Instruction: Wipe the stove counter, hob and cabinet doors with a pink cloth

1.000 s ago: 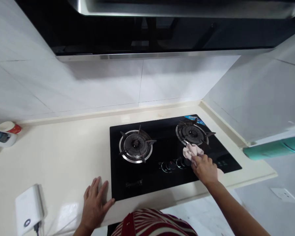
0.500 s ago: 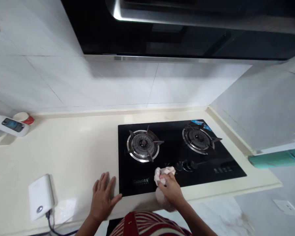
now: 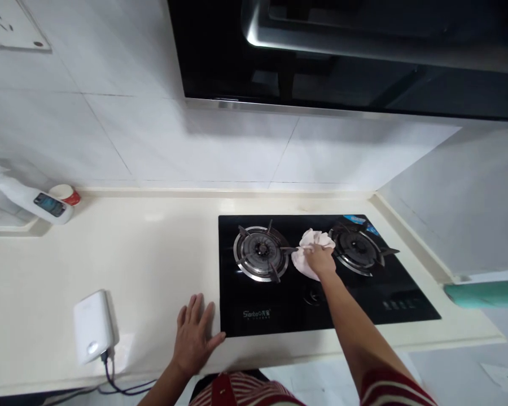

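My right hand [image 3: 320,260] presses a crumpled pale pink cloth [image 3: 307,266] against the black glass of the gas stove [image 3: 279,310], between its two burners. The fingers are closed on the cloth, and their tips are partly hidden in it. To the left of the cloth is one burner [image 3: 261,252] with a metal ring and pan supports; the other burner [image 3: 358,248] lies just to its right. My left hand [image 3: 193,337] rests flat on the counter, fingers spread, its thumb by the stove's front left corner. The control knobs are partly hidden by my right arm.
A white box-like device [image 3: 93,327] with a black cable lies on the cream counter [image 3: 161,254]. A white spray bottle [image 3: 38,200] and a paper cup [image 3: 66,194] stand at the far left. The dark range hood [image 3: 347,73] overhangs the stove. A green pipe [image 3: 486,294] is at right.
My right hand has carried the cloth from the stove's front edge back to between the burners. My left hand stays on the counter. The view has shifted a little to the left.
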{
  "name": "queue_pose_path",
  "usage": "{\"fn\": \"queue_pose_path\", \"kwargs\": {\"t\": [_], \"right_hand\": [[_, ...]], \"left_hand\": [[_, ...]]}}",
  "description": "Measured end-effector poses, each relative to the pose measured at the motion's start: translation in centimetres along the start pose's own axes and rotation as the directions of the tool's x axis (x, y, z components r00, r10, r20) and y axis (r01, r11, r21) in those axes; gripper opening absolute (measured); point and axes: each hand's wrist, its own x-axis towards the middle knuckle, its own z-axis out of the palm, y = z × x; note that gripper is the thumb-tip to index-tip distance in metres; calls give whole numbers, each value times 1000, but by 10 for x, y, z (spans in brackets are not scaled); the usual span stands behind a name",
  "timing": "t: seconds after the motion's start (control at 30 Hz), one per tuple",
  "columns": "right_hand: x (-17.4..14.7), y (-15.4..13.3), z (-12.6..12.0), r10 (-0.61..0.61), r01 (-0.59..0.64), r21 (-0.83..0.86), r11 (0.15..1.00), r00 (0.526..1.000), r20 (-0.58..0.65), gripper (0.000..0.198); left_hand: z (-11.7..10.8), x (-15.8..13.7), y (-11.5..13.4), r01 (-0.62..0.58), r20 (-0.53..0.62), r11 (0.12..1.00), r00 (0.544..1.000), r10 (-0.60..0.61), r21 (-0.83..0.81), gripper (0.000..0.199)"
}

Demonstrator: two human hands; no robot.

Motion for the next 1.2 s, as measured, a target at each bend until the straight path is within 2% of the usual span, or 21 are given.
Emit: {"fn": "queue_pose_path", "kwargs": {"t": [0.1, 0.37, 0.53, 0.67, 0.77, 0.93, 1.1, 1.2], "right_hand": [[-30, -19, 18, -8, 10, -53, 999, 999, 45, 52], [-129, -37, 33, -201, 213, -182, 960, 976, 84, 43], [-195, -22, 65, -133, 133, -29, 991, 991, -6, 41], [-225, -22, 81, -107, 105, 49, 993, 994, 30, 37], [-230, -59, 83, -218, 213, 91, 973, 974, 60, 33], [-214, -164, 79, -433, 395, 249, 884, 893, 122, 34], [-173, -264, 76, -585, 441, 569, 695, 806, 90, 29], [-156, -296, 67, -664, 502, 641, 581, 748, 16, 26]], "left_hand": [[2, -1, 0, 8, 2, 1000, 1000, -8, -8, 68], [4, -2, 0, -1, -11, 999, 1000, 1, -38, 70], [2, -2, -1, -8, -17, 998, 1000, 7, -65, 65], [-3, -2, 0, 12, 4, 990, 1000, -11, -139, 59], [-4, -3, 0, 35, -22, 974, 999, -41, -225, 59], [2, -9, -3, 68, -107, 927, 988, -115, -368, 67], [13, -18, -5, 131, -156, 882, 962, -222, -452, 70], [16, -18, -8, 197, -164, 848, 936, -312, -492, 62]]}}
